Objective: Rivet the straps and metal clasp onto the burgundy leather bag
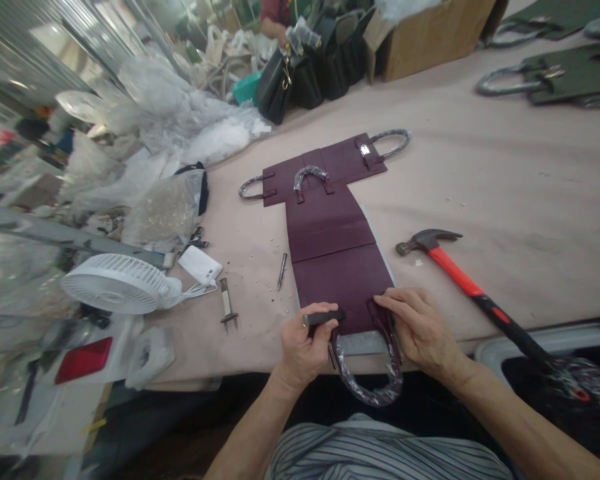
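A dark purple unfolded leather bag panel (336,247) lies flat on the table, with wrapped handles at its far end and a plastic-wrapped handle (373,393) hanging over the near edge. My left hand (303,347) is closed on a small dark metal tool (323,317) pressed at the panel's near left corner. Resting on the near right corner, my right hand (420,330) pinches the handle's strap base, fingers bent.
A hammer (460,277) with a red and black shaft lies right of the panel. Left of it lie a metal punch (282,271), another small tool (227,304), a white fan (117,283) and plastic bags. Green bag panels (570,77) and black bags (305,73) sit far back, beside another person.
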A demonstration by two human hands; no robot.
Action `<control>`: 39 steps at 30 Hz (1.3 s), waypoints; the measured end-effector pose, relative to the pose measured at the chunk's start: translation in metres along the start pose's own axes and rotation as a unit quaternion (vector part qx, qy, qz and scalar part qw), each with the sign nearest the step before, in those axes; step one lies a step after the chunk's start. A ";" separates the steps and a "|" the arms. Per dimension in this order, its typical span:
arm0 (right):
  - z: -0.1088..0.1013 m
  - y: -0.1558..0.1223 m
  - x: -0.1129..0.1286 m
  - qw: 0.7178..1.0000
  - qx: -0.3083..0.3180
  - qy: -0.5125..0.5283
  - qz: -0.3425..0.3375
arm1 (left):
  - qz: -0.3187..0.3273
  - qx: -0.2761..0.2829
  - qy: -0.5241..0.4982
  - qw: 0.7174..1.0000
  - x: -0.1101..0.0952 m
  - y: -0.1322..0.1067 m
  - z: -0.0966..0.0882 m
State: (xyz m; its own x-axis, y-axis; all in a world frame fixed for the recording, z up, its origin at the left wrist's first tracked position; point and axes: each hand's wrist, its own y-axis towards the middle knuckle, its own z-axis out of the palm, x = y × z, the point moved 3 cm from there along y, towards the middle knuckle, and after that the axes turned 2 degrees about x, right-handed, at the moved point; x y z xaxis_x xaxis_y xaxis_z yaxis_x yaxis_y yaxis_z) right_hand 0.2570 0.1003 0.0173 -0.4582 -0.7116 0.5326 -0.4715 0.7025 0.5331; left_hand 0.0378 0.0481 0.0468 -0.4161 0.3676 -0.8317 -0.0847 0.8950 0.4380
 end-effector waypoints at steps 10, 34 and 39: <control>0.001 -0.002 -0.002 1.000 0.003 -0.002 0.006 | 0.059 -0.019 0.078 0.995 -0.005 -0.004 0.005; -0.034 0.004 -0.009 0.996 0.003 -0.085 0.040 | 0.071 0.049 0.129 0.988 0.002 0.005 0.022; -0.076 -0.027 -0.055 0.949 0.000 -0.282 0.141 | 0.051 0.047 0.120 0.990 0.002 0.005 0.025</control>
State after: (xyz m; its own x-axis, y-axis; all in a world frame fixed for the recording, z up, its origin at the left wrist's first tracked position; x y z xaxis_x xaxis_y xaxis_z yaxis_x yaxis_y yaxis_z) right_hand 0.3519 0.1213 0.0231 -0.8963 -0.3863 0.2179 -0.2709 0.8658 0.4208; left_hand 0.0595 0.0596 0.0390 -0.6222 0.3961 -0.6752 0.0480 0.8802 0.4722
